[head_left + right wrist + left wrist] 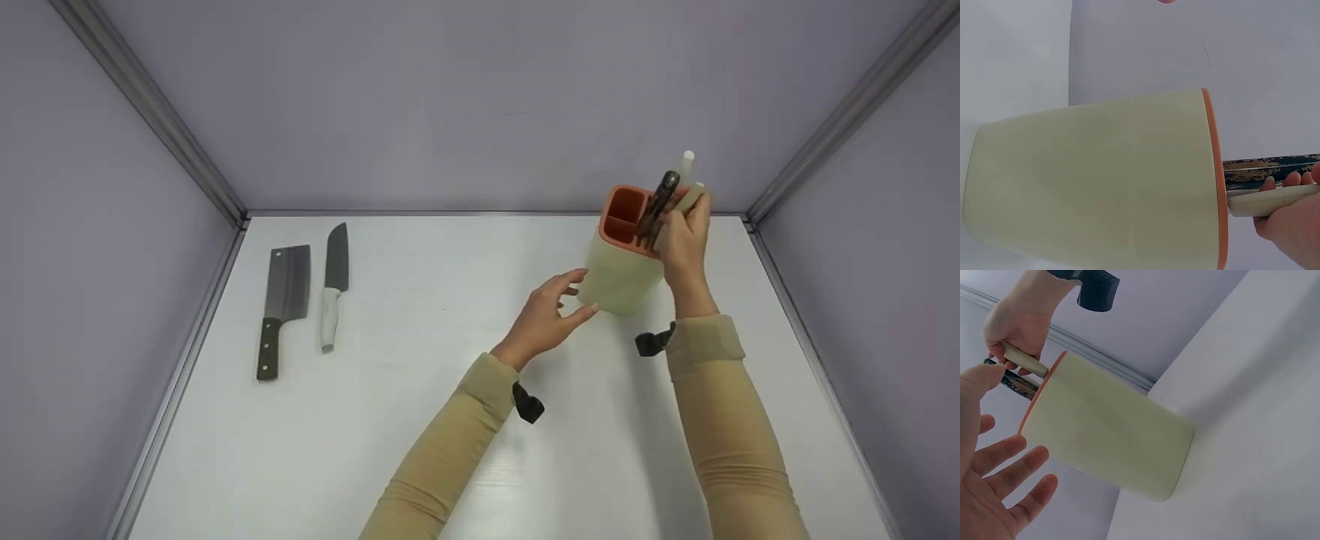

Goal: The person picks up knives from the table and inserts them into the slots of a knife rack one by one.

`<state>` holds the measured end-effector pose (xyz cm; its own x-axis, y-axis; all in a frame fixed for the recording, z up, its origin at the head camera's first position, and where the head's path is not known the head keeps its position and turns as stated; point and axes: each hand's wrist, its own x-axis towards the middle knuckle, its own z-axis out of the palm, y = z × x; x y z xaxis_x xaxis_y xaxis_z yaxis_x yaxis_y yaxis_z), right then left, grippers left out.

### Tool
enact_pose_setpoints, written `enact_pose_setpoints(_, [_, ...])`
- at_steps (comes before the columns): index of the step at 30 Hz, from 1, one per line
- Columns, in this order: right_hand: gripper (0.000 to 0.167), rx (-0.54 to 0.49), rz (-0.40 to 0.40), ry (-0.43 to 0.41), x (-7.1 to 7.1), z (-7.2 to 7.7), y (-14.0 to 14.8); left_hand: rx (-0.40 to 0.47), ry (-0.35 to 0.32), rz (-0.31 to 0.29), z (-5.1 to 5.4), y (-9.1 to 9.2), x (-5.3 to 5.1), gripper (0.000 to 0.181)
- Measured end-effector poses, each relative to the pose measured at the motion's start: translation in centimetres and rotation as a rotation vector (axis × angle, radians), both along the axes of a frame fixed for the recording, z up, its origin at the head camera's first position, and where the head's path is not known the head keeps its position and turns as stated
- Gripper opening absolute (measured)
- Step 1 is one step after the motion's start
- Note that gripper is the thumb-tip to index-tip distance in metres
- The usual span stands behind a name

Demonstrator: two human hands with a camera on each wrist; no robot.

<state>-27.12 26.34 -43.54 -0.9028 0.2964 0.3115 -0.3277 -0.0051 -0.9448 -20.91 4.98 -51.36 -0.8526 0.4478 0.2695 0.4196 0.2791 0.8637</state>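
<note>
A pale green knife holder [621,279] with an orange top stands upright at the back right of the table. My right hand [684,244] grips the cream handle of a knife [1272,201] at the holder's orange rim; its blade is mostly hidden inside. Beside it a dark, worn-patterned handle [660,196] sticks up from the holder, and a whitish handle [686,162] rises behind. My left hand [546,313] is at the holder's left side, thumb and fingers spread. Whether its fingertips touch the wall, I cannot tell.
A cleaver [287,283] with a dark riveted handle lies at the table's left. Next to it lies a white-handled knife [337,259], its tip towards the back wall. Purple-grey panels [420,105] enclose the white table [420,420] at the back and sides.
</note>
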Motion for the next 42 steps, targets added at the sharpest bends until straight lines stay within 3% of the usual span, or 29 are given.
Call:
enact_pose_setpoints(8, [0.03,0.076,0.004,-0.022,0.1,-0.1,0.1,-0.024,-0.019,0.006,-0.6,-0.1,0.0,0.059])
enact_pose_setpoints(18, [0.067,0.251,-0.036,-0.089,1.3,-0.2,0.6,-0.019,-0.027,0.021,-1.0,-0.8,0.0,0.058])
enact_pose_setpoints(24, [0.075,0.326,-0.09,-0.11,2.6,-0.6,0.5,-0.019,-0.036,0.033,-1.4,-1.6,0.2,0.06])
enact_pose_setpoints(29, [0.075,0.367,-0.142,-0.093,3.9,-1.9,-0.1,-0.042,-0.008,0.066,-1.8,-2.7,0.4,0.061])
enact_pose_setpoints(35, [0.072,0.428,-0.175,-0.004,5.9,-4.1,-1.5,-0.062,0.023,0.106,-2.6,-4.4,1.0,0.062])
enact_pose_setpoints(39, [0.067,0.489,-0.168,0.037,7.0,-5.6,-2.6,-0.044,0.013,0.116,-3.6,-5.8,1.4,0.061])
enact_pose_setpoints(42, [0.063,0.515,-0.117,0.045,7.4,-6.6,-3.3,-0.058,-0.008,0.137,-4.4,-6.8,1.7,0.061])
